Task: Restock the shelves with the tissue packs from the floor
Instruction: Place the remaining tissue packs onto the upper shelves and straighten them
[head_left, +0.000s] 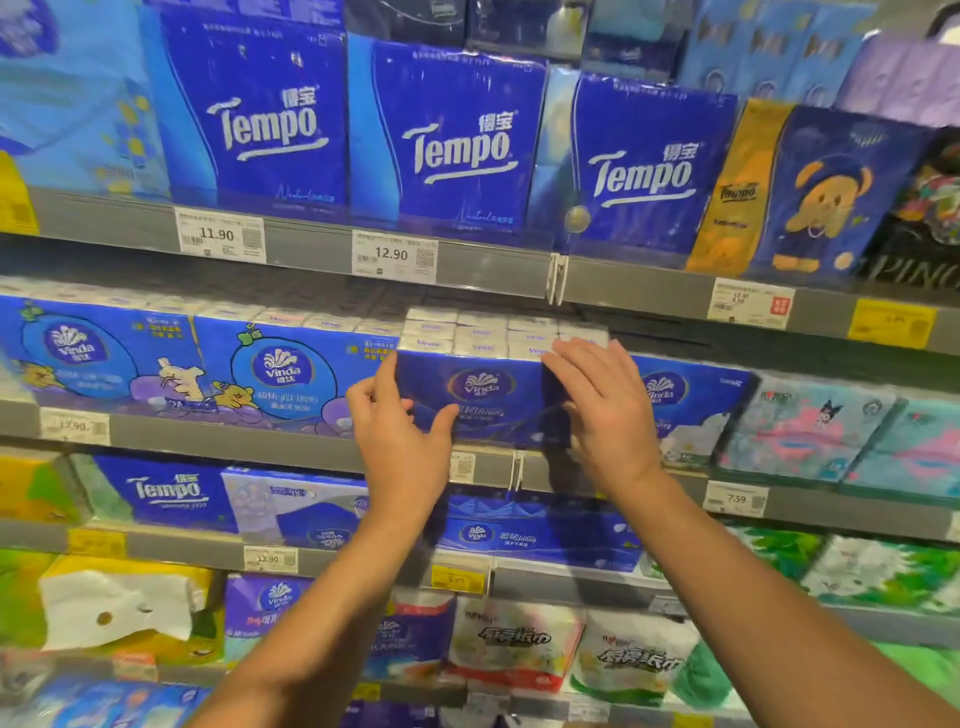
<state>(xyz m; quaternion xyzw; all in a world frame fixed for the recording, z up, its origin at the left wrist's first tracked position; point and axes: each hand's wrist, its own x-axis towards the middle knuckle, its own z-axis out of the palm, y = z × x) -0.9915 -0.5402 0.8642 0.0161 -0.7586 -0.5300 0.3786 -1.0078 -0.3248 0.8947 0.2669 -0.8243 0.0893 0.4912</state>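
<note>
Placement step: I hold the dark blue Vinda tissue pack (478, 400) at the middle shelf (234, 434) edge, left hand (400, 441) pinching its corner, right hand (602, 410) flat against its face. I should push squarely, keeping it aligned with neighbouring packs (691, 400).

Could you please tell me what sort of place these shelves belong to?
Most likely a supermarket tissue aisle: tiered shelves carry price tags along their edges, Tempo packs fill the top row, and both hands hold a dark blue Vinda pack.
</note>
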